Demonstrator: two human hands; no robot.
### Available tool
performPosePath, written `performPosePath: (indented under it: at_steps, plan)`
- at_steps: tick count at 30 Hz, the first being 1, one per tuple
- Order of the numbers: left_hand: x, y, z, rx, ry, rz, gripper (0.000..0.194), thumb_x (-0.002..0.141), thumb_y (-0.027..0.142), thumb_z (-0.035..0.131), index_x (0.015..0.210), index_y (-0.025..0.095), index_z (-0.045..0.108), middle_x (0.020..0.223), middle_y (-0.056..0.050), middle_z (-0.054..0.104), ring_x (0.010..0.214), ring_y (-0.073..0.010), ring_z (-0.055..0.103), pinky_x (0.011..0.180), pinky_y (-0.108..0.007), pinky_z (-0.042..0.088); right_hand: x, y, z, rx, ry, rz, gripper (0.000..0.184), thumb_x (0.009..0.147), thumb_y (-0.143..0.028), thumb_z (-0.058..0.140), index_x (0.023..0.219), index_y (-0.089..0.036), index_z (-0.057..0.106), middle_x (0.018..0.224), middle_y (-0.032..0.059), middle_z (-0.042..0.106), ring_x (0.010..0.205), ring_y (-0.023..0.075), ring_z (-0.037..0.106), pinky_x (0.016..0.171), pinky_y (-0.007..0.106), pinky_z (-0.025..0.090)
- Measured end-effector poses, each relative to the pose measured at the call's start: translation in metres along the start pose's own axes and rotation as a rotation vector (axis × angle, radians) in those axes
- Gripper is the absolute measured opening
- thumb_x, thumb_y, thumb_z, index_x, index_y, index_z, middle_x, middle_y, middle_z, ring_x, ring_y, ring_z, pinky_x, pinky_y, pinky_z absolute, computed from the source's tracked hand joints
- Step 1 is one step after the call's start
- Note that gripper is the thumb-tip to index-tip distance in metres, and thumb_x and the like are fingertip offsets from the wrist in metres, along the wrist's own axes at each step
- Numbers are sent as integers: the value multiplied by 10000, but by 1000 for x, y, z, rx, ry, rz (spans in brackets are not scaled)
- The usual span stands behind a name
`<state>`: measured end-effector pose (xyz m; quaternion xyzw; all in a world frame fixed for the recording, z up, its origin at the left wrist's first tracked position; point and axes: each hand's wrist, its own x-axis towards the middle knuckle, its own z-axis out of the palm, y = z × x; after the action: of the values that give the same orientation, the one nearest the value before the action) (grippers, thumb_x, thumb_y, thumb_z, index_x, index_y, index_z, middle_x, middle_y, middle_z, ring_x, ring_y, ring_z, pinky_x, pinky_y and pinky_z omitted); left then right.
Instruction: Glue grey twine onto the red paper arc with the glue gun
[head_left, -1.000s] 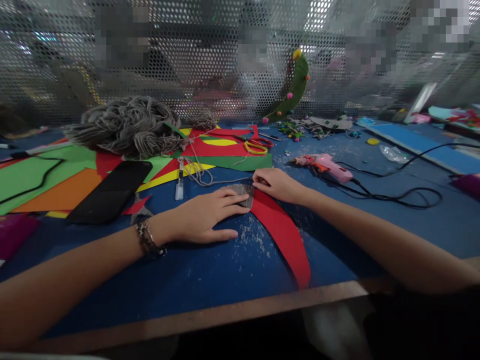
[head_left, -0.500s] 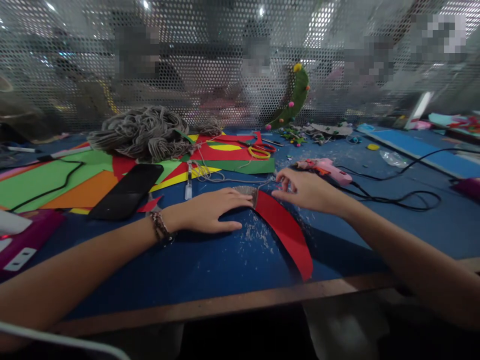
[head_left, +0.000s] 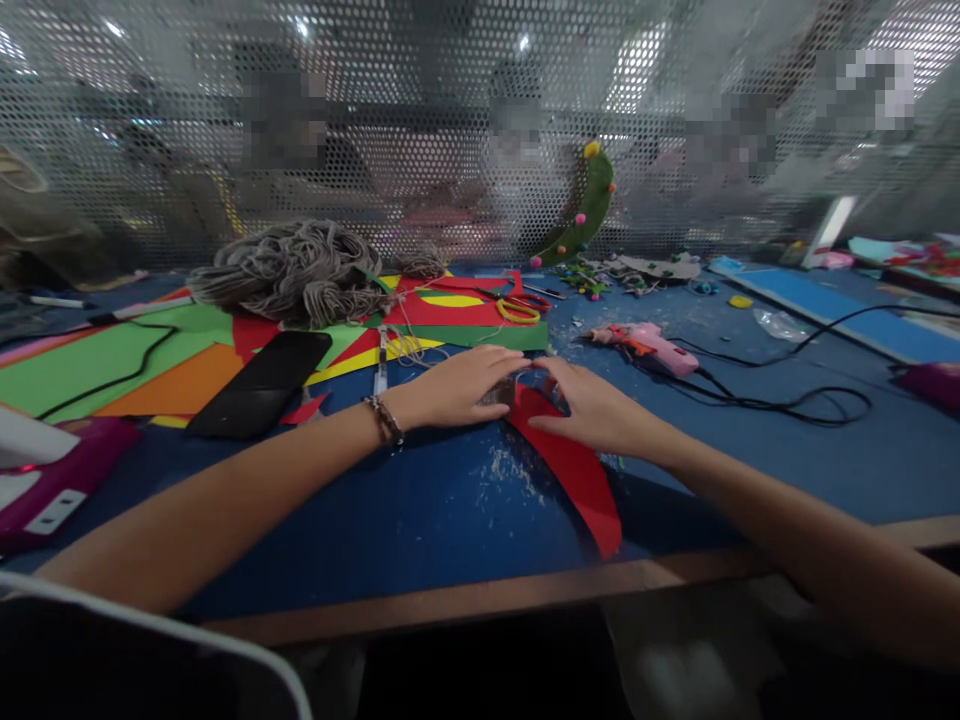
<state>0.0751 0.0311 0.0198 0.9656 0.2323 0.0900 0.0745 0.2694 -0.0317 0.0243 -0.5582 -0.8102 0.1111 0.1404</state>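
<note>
Head view: your left hand and right hand curve, thumbs parted from fingers. From beneath them the red strip runs almost to the table edge, blue tabletop either side.

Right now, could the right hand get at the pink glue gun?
Probably yes: the pink glue gun lies just beyond the right hand, with nothing visible standing between them.

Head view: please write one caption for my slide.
Left hand and right hand at the far end of a curved red strip, grey yarn and a pink glue gun nearby.
</note>
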Motion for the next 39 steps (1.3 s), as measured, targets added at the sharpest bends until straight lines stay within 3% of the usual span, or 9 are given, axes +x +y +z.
performPosePath:
  at_steps: [3,10,15,18,22,24,28,33,39]
  plan:
    - [9,-3,0,7,-18,-68,600,817,396,557,1318,107,398,1292,-180,499,1163,-302,470,968,-444,395,-2,-2,0,-7,4,-21,555,673,-331,653,1175,-163,485,1120,147,579,1022,278,545,809,407,445]
    - [4,-11,-5,-84,22,-126,498,805,371,540,1251,166,452,1113,-105,598,1008,-253,544,841,-374,450,3,-2,-7,140,-114,53,667,669,-245,638,1280,-103,411,830,42,593,696,161,543,614,296,428]
    - [-3,-11,-15,-192,136,-108,418,866,267,391,1255,117,411,990,-79,599,836,-160,584,724,-261,478,7,-4,-21,199,-119,-57,235,764,-251,512,944,-138,611,785,32,632,649,141,530,569,258,389]
    - [-8,-8,-28,-200,210,-74,475,854,288,415,1303,140,371,1042,-88,572,918,-182,558,826,-322,467,6,-8,-32,141,-32,-148,210,819,-278,445,752,-162,607,687,7,624,595,126,518,534,242,351]
    - [-14,2,-45,-136,317,89,607,807,364,545,1350,189,337,1319,-129,429,1221,-252,384,1044,-422,309,7,-14,-46,-63,122,-252,246,856,-284,431,761,-184,634,737,26,654,655,136,542,589,255,361]
    - [-13,5,-51,-125,291,172,512,814,338,543,1287,199,408,1323,-109,452,1219,-239,399,1043,-398,310,8,-16,-51,-140,140,-336,248,868,-273,427,862,-198,663,825,43,667,730,152,562,640,269,379]
    - [-12,3,-55,-66,210,158,204,802,319,523,930,166,562,922,-58,615,868,-190,543,819,-323,420,7,-18,-56,-232,182,-487,288,894,-234,398,1008,-210,662,885,52,651,801,158,565,688,277,397]
    - [-18,-2,-56,-68,202,154,271,816,350,506,616,181,434,633,12,489,600,-121,448,605,-250,372,0,-15,-53,-399,245,-522,339,932,-249,336,995,-201,665,832,58,625,771,152,544,656,274,392]
    - [-33,4,-57,-136,164,209,257,822,240,463,578,163,439,965,-60,567,801,-128,545,712,-246,428,-13,-9,-46,-685,341,-539,416,959,-236,256,996,-189,667,783,71,612,731,162,513,587,289,345]
